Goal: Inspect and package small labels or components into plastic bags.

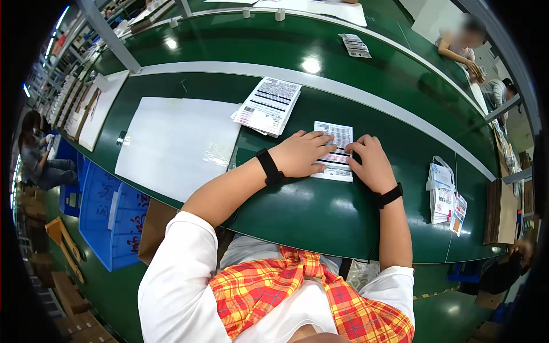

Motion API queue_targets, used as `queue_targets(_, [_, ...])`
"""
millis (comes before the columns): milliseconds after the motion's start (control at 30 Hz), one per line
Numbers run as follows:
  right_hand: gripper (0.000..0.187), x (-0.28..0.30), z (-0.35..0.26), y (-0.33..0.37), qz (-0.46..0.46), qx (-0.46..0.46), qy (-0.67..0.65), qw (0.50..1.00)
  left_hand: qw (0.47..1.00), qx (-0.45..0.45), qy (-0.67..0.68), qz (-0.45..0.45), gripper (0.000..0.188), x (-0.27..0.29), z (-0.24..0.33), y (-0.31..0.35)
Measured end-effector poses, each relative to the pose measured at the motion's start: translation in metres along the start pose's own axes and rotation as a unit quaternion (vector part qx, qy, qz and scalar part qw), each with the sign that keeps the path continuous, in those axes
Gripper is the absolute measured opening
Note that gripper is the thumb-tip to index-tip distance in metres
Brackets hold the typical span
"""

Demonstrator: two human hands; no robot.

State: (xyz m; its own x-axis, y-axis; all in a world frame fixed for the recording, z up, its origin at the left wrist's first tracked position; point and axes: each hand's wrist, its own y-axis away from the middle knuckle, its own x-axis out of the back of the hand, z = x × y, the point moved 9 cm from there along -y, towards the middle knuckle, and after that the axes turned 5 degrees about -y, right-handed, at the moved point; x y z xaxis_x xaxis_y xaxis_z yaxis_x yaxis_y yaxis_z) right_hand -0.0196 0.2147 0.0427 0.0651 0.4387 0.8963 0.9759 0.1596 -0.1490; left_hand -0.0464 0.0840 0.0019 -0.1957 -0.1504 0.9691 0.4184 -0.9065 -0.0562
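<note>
A white printed packet (337, 173), perhaps one of a small pile, lies on the green table (286, 214) in front of me. My left hand (300, 154) rests flat across its left side, fingers stretched out over the print. At the packet's right edge is my right hand (373, 164), its fingers bent and its thumb apart from them, touching the edge without a visible grip. The left hand hides part of the packet. Up and to the left of it sits an uneven stack of similar white printed packets (269, 106).
A large white sheet (177, 143) covers the table's left part. To the right lies a banded bundle of white packets (440, 194). Beyond a pale rail (343, 94) are more packets (355, 46) on a green surface. A blue bin (111, 220) stands lower left. Other people sit farther off.
</note>
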Motion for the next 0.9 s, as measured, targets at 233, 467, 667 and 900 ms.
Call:
queue_targets(233, [0.021, -0.015, 0.005, 0.003, -0.069, 0.012, -0.030, 0.997, 1.000, -0.004, -0.009, -0.002, 0.059, -0.001, 0.001, -0.001])
queue_targets(467, [0.027, -0.010, -0.011, 0.002, -0.025, 0.059, -0.039, 0.997, 1.000, 0.003, -0.005, -0.006, 0.060, 0.002, -0.001, -0.002])
queue_targets(667, [0.026, -0.014, -0.007, 0.002, -0.085, -0.011, -0.068, 0.994, 1.000, -0.001, -0.012, -0.013, 0.060, -0.002, -0.001, 0.000])
queue_targets(900, [0.023, -0.024, -0.008, 0.004, -0.096, 0.038, -0.054, 0.993, 1.000, -0.004, -0.002, -0.011, 0.060, -0.002, 0.001, 0.000])
